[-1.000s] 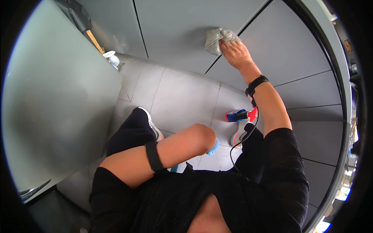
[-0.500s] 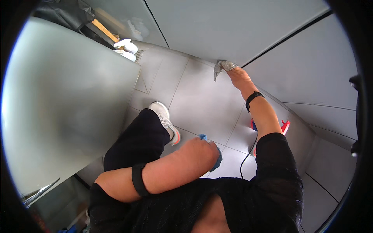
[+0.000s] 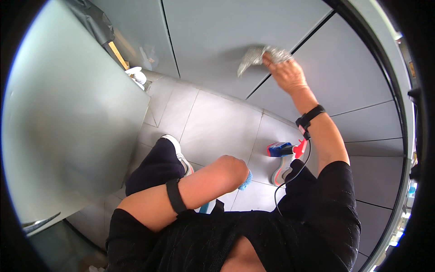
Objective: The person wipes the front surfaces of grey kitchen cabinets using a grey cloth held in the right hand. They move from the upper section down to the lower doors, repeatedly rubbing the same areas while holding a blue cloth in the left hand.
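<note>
In the head view the right hand point(image 3: 286, 72) is raised against the grey wall point(image 3: 213, 36), fingers pressing a crumpled grey cloth point(image 3: 259, 56) flat to a panel, just beside the dark seam that slants down across the wall. The cloth bunches under the fingertips and trails a loose corner to the left of the hand, so the hand grips it against the surface rather than lifting it free. A black band point(image 3: 311, 117) circles the right wrist, below the cloth, and a thin black cable point(image 3: 297, 174) hangs from it toward the dark shirt. The left hand point(image 3: 235, 170) sits low, well below the cloth and over the tiled floor point(image 3: 217, 127), curled shut around something blue point(image 3: 247, 180) that peeks out at the knuckles; what it is cannot be told. Another black band point(image 3: 174, 196) wraps the left forearm. On the floor, below the cloth and just right of the left hand, stands a spray bottle point(image 3: 285, 148) with a blue body and red trigger, next to the right shoe point(image 3: 280, 171). The left shoe point(image 3: 177, 152), white-soled, rests further left on the tiles. Far left of the cloth, where wall meets floor, a small white bottle point(image 3: 136, 75) stands beside a large pale slab point(image 3: 68, 122) that fills the left side.
</note>
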`<state>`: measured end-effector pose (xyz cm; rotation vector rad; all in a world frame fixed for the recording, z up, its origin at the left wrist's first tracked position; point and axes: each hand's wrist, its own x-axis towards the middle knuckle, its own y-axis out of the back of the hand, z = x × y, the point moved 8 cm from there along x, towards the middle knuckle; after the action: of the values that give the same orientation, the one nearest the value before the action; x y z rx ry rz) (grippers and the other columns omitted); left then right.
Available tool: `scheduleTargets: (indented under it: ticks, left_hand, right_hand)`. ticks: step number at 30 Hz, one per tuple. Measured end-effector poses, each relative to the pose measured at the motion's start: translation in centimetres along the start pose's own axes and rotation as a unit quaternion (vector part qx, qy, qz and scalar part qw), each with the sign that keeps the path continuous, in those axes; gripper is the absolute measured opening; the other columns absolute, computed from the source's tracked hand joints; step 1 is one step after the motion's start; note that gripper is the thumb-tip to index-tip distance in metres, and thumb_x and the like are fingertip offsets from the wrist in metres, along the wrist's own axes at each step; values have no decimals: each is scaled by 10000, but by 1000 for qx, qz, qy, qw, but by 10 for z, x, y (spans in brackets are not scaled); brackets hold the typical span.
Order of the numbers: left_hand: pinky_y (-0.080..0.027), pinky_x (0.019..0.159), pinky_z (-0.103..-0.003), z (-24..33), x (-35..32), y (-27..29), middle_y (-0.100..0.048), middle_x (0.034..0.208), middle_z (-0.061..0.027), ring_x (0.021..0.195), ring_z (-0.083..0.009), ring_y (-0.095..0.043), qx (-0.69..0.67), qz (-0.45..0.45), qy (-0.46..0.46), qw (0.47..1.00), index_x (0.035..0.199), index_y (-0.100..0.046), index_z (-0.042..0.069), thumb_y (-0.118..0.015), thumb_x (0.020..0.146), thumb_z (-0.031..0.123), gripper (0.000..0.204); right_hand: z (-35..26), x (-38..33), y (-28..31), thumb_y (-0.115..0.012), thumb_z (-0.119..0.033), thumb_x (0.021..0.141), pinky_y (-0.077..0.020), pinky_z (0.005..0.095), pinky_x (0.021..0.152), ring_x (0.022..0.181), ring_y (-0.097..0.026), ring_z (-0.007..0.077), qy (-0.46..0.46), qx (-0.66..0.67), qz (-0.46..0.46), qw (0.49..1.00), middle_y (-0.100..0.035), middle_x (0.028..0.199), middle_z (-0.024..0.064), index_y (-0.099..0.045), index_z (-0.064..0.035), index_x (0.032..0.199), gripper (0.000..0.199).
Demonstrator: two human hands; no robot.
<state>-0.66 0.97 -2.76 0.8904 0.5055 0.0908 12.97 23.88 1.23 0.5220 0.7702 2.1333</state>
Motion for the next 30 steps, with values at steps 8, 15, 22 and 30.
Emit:
scheduleTargets:
  ticks: [8,15,22,30]
  left_hand:
    - [-503,622,-428,12,-8,-8,-616,674,-185,680,-371,-622,-110,129,-82,982,649,-623,39,-584,699,84,78]
    - [-502,609,-430,9,-16,-7,-623,685,-186,688,-363,-631,-95,145,-81,981,653,-628,37,-589,711,108,99]
    - [-526,636,-406,1,-21,-3,-654,718,-173,694,-336,-657,-86,147,-49,984,670,-657,43,-601,699,71,69]
    - [-517,610,-429,11,-19,6,-650,693,-158,671,-330,-652,-65,207,-95,971,645,-668,48,-597,733,133,141]
  right_hand:
    - [98,17,121,-560,-283,926,-400,419,944,1333,-407,182,-170,-38,185,967,-487,1377,-11,-475,-315,1359,442]
    - [17,68,63,-484,-239,950,-357,418,1037,1385,-335,154,-78,28,75,994,-451,1424,-24,-476,-270,1383,434]
    - [-89,69,-4,-464,-141,907,-340,311,1040,1279,-434,110,111,42,-21,993,-382,1475,-73,-499,-216,1359,459]
    - [27,46,88,-554,-168,866,-418,359,960,1123,-565,146,-32,5,166,986,-560,1301,-43,-665,-203,1148,304]
